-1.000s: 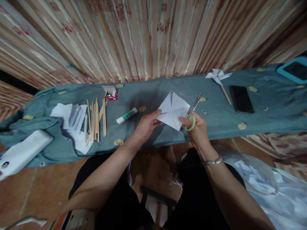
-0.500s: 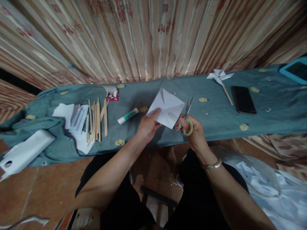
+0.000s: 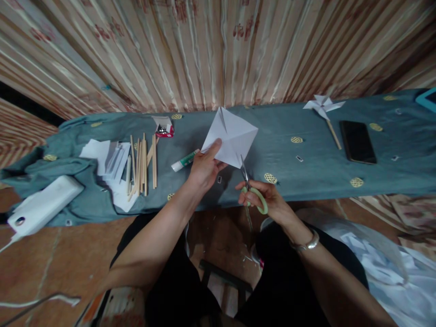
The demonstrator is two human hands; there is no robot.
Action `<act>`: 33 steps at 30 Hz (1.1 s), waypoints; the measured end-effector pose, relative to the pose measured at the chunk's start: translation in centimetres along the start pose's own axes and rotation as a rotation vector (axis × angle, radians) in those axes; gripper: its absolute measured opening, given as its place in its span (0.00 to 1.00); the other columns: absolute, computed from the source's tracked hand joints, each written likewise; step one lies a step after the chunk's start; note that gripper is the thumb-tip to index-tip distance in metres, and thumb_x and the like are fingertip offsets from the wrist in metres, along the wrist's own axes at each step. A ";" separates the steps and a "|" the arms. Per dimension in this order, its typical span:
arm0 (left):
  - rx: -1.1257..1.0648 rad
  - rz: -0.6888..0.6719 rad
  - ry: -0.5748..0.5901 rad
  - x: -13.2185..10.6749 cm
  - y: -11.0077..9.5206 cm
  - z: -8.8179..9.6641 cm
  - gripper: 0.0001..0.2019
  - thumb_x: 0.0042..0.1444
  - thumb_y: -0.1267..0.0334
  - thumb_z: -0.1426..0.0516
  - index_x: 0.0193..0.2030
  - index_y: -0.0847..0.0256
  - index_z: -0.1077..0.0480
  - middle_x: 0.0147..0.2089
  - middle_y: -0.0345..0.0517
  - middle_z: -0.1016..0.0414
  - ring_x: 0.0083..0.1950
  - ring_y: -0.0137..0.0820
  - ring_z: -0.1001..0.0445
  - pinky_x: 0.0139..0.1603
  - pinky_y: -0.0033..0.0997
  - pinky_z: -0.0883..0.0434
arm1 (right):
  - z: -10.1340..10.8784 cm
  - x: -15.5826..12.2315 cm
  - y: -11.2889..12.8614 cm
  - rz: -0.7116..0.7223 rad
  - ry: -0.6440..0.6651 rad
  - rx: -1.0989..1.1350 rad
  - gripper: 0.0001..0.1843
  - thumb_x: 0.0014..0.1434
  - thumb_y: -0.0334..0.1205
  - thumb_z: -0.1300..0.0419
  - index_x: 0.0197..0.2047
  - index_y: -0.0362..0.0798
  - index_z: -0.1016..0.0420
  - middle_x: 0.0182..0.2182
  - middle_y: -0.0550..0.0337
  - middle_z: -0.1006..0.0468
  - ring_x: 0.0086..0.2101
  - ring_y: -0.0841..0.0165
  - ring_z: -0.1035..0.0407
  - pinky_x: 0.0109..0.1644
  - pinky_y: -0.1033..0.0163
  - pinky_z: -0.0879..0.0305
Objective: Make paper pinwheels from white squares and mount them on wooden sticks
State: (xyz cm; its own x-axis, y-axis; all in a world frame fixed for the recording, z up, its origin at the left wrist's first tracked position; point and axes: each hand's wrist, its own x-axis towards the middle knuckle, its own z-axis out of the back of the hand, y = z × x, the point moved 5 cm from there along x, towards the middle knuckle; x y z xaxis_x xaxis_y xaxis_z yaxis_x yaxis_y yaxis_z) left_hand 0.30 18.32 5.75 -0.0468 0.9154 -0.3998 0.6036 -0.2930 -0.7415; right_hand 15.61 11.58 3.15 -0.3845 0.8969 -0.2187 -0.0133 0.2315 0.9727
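Observation:
My left hand (image 3: 206, 168) pinches a square of white paper (image 3: 235, 134) by its left corner, thumb on top. Crease lines run across the sheet, and a slit shows at its far corner. In my right hand (image 3: 260, 195) is a pair of scissors (image 3: 245, 175) with light green handles, my fingers through the loops. The blades point up at the paper's near corner; whether they touch it I cannot tell. Under the left hand's side lies a glue stick (image 3: 186, 160), partly covered by the hand.
Left on the cloth-covered table (image 3: 303, 172) are wooden sticks (image 3: 145, 163), paper pieces (image 3: 117, 163), a small red box (image 3: 165, 129) of metal pins and a white device (image 3: 47, 204). On the right lie a paper pinwheel (image 3: 325, 109) and a phone (image 3: 358, 141). A plastic bag (image 3: 378, 268) of paper stands below.
The paper has been raised and shifted slightly left. The scissors have dropped lower and swung their tips towards the paper's near corner. The camera view has shifted a little.

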 end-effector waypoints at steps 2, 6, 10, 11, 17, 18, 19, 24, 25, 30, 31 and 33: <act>-0.005 -0.002 0.013 0.0 0.1 -0.1 0.04 0.61 0.67 0.42 0.36 0.62 0.27 0.36 0.45 0.19 0.35 0.30 0.22 0.54 0.42 0.27 | 0.1 0.1 0.0 0.003 -0.002 -0.001 0.27 0.50 0.61 0.32 0.41 0.45 0.22 0.25 0.60 0.24 0.26 0.71 0.31 0.30 0.65 0.33; -0.010 0.007 0.011 0.0 0.3 -0.1 0.04 0.61 0.67 0.43 0.37 0.62 0.26 0.35 0.44 0.20 0.37 0.30 0.22 0.56 0.41 0.28 | 0.1 0.2 0.1 0.009 0.010 -0.023 0.28 0.49 0.61 0.32 0.41 0.45 0.22 0.25 0.60 0.25 0.26 0.71 0.32 0.30 0.65 0.34; -0.020 0.015 0.011 0.0 0.5 -0.1 0.03 0.60 0.66 0.41 0.37 0.61 0.25 0.38 0.47 0.19 0.46 0.36 0.21 0.57 0.43 0.28 | 0.1 0.2 0.1 0.010 0.007 -0.050 0.27 0.50 0.61 0.33 0.42 0.45 0.22 0.25 0.61 0.25 0.25 0.73 0.34 0.29 0.66 0.35; -0.021 0.014 0.009 0.0 0.5 -0.1 0.03 0.59 0.66 0.40 0.37 0.62 0.25 0.39 0.47 0.19 0.48 0.37 0.22 0.57 0.44 0.28 | 0.1 0.2 0.1 0.009 0.006 -0.054 0.27 0.50 0.61 0.33 0.42 0.45 0.22 0.25 0.61 0.25 0.25 0.73 0.34 0.29 0.66 0.36; 0.001 0.033 -0.006 -0.2 0.6 -0.2 0.04 0.59 0.66 0.41 0.35 0.61 0.26 0.40 0.48 0.19 0.46 0.35 0.21 0.55 0.41 0.27 | 0.0 0.2 0.3 -0.008 0.002 -0.051 0.28 0.49 0.63 0.33 0.40 0.45 0.22 0.25 0.61 0.25 0.25 0.73 0.34 0.28 0.66 0.35; 0.001 0.036 -0.006 -0.2 0.6 -0.1 0.03 0.59 0.66 0.41 0.35 0.61 0.26 0.39 0.48 0.19 0.46 0.35 0.21 0.55 0.40 0.26 | 0.0 0.2 0.3 -0.010 -0.002 -0.049 0.28 0.48 0.63 0.33 0.40 0.45 0.22 0.25 0.61 0.25 0.25 0.73 0.34 0.29 0.66 0.35; -0.001 0.037 -0.006 -0.2 0.6 -0.1 0.03 0.58 0.66 0.40 0.35 0.61 0.26 0.38 0.47 0.19 0.46 0.35 0.21 0.54 0.40 0.26 | 0.0 0.2 0.4 -0.011 -0.007 -0.048 0.29 0.48 0.63 0.33 0.40 0.45 0.23 0.25 0.61 0.25 0.25 0.73 0.34 0.29 0.66 0.34; -0.021 0.029 -0.011 -0.2 0.7 -0.1 0.02 0.57 0.66 0.39 0.35 0.61 0.26 0.37 0.45 0.19 0.46 0.35 0.20 0.54 0.39 0.25 | -0.1 0.2 0.5 -0.012 0.003 -0.050 0.28 0.49 0.63 0.33 0.39 0.45 0.23 0.25 0.60 0.25 0.25 0.73 0.34 0.30 0.65 0.33; -0.018 0.030 -0.014 -0.2 0.7 -0.1 0.02 0.57 0.66 0.39 0.35 0.62 0.26 0.37 0.45 0.19 0.47 0.35 0.20 0.54 0.39 0.26 | -0.1 0.2 0.5 -0.012 0.006 -0.047 0.28 0.49 0.63 0.33 0.39 0.45 0.23 0.25 0.60 0.25 0.25 0.73 0.34 0.30 0.65 0.33; -0.006 0.027 0.011 -0.2 0.8 -0.1 0.03 0.58 0.65 0.39 0.35 0.62 0.26 0.37 0.46 0.19 0.48 0.37 0.20 0.55 0.40 0.26 | 0.0 0.2 0.3 -0.013 -0.016 -0.032 0.28 0.48 0.63 0.33 0.39 0.45 0.22 0.24 0.62 0.26 0.24 0.74 0.35 0.28 0.66 0.36; -0.004 0.023 0.014 -0.2 0.8 -0.1 0.02 0.58 0.66 0.40 0.35 0.61 0.26 0.37 0.46 0.19 0.48 0.37 0.20 0.55 0.40 0.26 | 0.0 0.2 0.2 -0.013 -0.019 -0.027 0.28 0.48 0.63 0.32 0.39 0.45 0.22 0.23 0.62 0.26 0.24 0.74 0.36 0.27 0.67 0.37; 0.002 0.019 0.010 -0.1 0.7 0.0 0.02 0.58 0.66 0.40 0.35 0.61 0.26 0.37 0.45 0.19 0.48 0.37 0.20 0.54 0.40 0.25 | 0.0 0.2 0.1 -0.017 -0.023 -0.016 0.28 0.48 0.62 0.32 0.39 0.45 0.22 0.23 0.62 0.27 0.23 0.74 0.36 0.26 0.67 0.38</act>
State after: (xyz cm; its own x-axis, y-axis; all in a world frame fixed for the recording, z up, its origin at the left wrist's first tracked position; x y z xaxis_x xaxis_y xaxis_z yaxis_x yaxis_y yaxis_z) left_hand 0.73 17.98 5.24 -0.0275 0.9124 -0.4083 0.6025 -0.3108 -0.7351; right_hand 15.57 11.79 3.18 -0.3629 0.9013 -0.2365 -0.0347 0.2406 0.9700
